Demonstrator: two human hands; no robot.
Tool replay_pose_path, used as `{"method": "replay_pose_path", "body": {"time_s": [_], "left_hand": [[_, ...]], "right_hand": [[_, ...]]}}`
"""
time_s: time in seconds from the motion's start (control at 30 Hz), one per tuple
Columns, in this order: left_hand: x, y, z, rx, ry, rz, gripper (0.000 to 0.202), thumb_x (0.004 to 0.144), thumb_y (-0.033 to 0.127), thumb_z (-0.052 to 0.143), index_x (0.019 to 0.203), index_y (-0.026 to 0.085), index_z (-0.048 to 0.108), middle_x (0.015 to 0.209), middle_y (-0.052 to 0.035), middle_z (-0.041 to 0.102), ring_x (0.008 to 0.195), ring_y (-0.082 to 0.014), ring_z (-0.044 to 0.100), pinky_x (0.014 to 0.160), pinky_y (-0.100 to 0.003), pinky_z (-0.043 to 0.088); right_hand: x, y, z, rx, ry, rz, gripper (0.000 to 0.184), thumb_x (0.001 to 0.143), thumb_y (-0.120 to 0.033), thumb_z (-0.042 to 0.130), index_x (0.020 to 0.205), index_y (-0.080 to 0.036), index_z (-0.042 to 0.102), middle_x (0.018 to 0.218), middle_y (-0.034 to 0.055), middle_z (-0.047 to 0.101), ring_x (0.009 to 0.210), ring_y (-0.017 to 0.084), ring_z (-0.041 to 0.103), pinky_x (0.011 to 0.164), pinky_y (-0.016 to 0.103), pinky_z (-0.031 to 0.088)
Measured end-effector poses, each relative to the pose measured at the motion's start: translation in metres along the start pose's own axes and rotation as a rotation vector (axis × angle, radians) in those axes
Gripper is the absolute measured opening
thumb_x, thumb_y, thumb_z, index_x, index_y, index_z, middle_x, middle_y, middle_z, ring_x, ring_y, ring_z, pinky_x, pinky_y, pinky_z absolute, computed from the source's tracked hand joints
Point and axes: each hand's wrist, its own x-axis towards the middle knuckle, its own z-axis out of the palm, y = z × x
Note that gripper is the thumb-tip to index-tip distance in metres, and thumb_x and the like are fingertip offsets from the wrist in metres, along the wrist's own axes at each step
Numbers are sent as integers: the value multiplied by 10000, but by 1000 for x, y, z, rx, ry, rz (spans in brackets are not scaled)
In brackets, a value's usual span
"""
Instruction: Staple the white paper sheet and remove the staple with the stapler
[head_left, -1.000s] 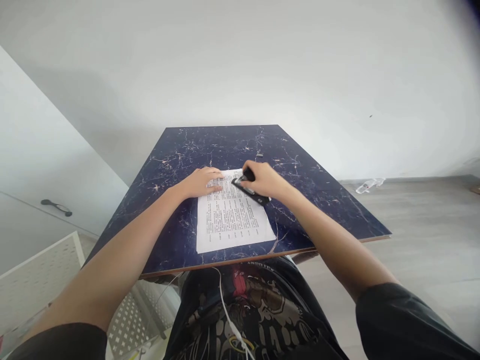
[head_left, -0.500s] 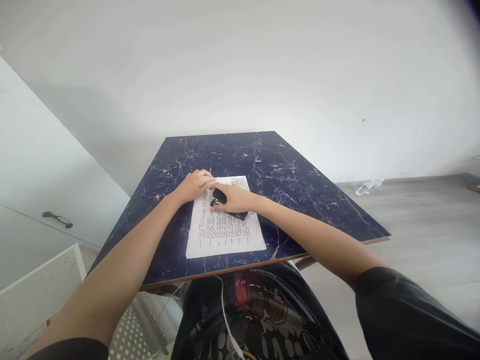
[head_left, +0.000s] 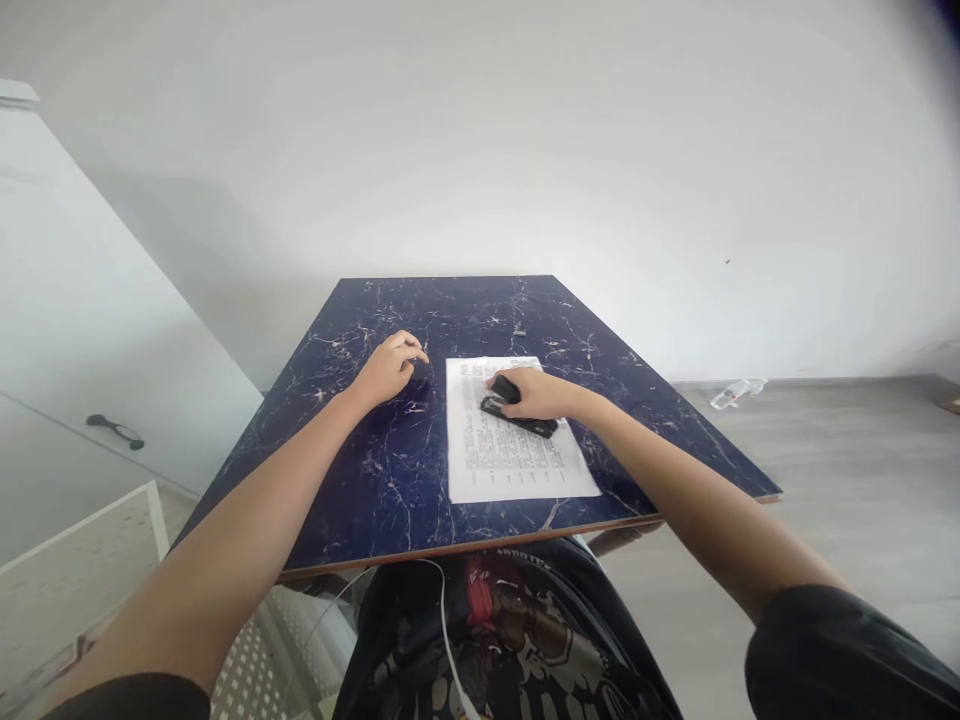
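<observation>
A black stapler (head_left: 538, 427) lies over the printed paper (head_left: 517, 475), and my right hand (head_left: 541, 392) is closed around its upper part. Beneath the stapler the paper rests flat on the dark blue marbled table (head_left: 375, 480); I cannot tell how many sheets there are. To the left of the paper, my left hand (head_left: 388, 366) is held over the table with fingers loosely bent and apart. It holds nothing and does not touch the paper.
A small grey piece (head_left: 519, 333) lies beyond the paper on the table. At left stands a white cabinet with a dark handle (head_left: 115, 431). A white cable (head_left: 446, 630) runs over my lap. Clear plastic (head_left: 739, 393) is on the floor by the wall.
The paper and stapler have moved to the right with my right hand. My left hand has come off the paper and is now apart from it.
</observation>
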Motion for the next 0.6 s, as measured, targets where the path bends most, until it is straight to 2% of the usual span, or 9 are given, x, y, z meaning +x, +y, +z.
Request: {"method": "replay_pose_path", "body": {"time_s": [0.1, 0.2, 0.27, 0.37, 0.6], "left_hand": [[2, 5, 0, -25, -9, 34, 429, 860, 11, 422, 965, 207, 789, 1203, -94, 609, 1122, -236, 614, 1028, -423, 503], [2, 8, -2, -39, -20, 50, 425, 872, 13, 406, 932, 203, 782, 1215, -92, 597, 1067, -219, 622, 1022, -428, 500], [1, 8, -2, -44, -29, 59, 425, 874, 10, 400, 918, 202, 777, 1224, -88, 590, 1029, -206, 625, 1014, -424, 500], [-1, 6, -2, -46, -32, 70, 421, 868, 4, 405, 918, 203, 772, 1231, -86, 579, 1022, -202, 624, 993, -411, 503], [-2, 5, -4, -39, -60, 43, 399, 879, 15, 415, 912, 203, 765, 1256, -86, 563, 1004, -200, 621, 911, -388, 509]], "right_hand": [[-24, 39, -24, -1, -83, 19, 538, 825, -410, 717, 1334, -246, 664, 1381, 133, 676, 1154, 336, 679, 969, 497, 565], [-43, 75, -43, -35, -77, 81, 586, 867, -478, 678, 1412, -274, 612, 1450, 134, 633, 1208, 354, 661, 993, 533, 573], [-51, 92, -48, -29, -89, 102, 584, 884, -491, 665, 1428, -288, 598, 1460, 134, 625, 1198, 358, 666, 984, 553, 579], [-56, 100, -47, -10, -79, 137, 576, 890, -490, 655, 1428, -298, 591, 1461, 133, 622, 1162, 358, 682, 955, 569, 592], [-56, 89, -45, 13, -67, 198, 610, 883, -502, 648, 1458, -316, 559, 1511, 126, 583, 1229, 370, 656, 1011, 578, 575]]}}
